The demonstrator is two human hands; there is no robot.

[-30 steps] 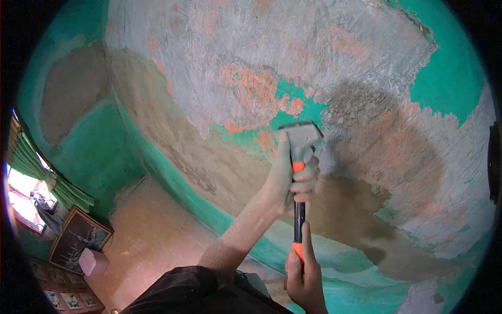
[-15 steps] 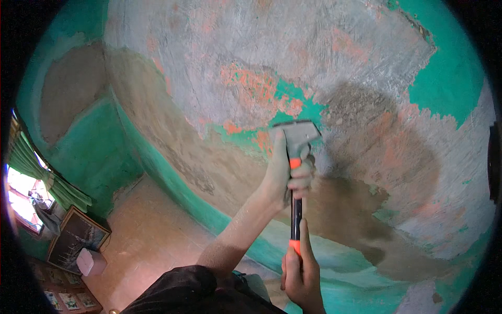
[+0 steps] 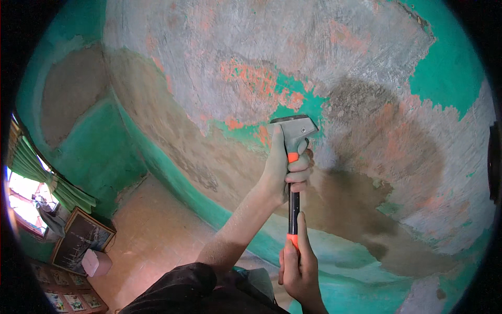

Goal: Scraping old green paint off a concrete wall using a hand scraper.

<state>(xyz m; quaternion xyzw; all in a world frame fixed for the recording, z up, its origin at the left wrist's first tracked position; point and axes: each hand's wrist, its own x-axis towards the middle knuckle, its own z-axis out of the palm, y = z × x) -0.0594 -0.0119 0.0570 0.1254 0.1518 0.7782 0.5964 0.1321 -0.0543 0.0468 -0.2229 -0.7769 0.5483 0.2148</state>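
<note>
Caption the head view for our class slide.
Left hand and right hand grip a scraper before a partly stripped green wall.

A curtain (image 3: pixel 61 188) (seemingly tied) hangs by a window (image 3: pixel 23 198).

Glare bleaches the window (image 3: pixel 25 194) on my left, soft shadow dims the wall (image 3: pixel 389 152) before me, and fisheye bends the edges.

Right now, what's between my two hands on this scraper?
In the head view, black shaft and an orange band lie between your left hand and right hand.
</note>
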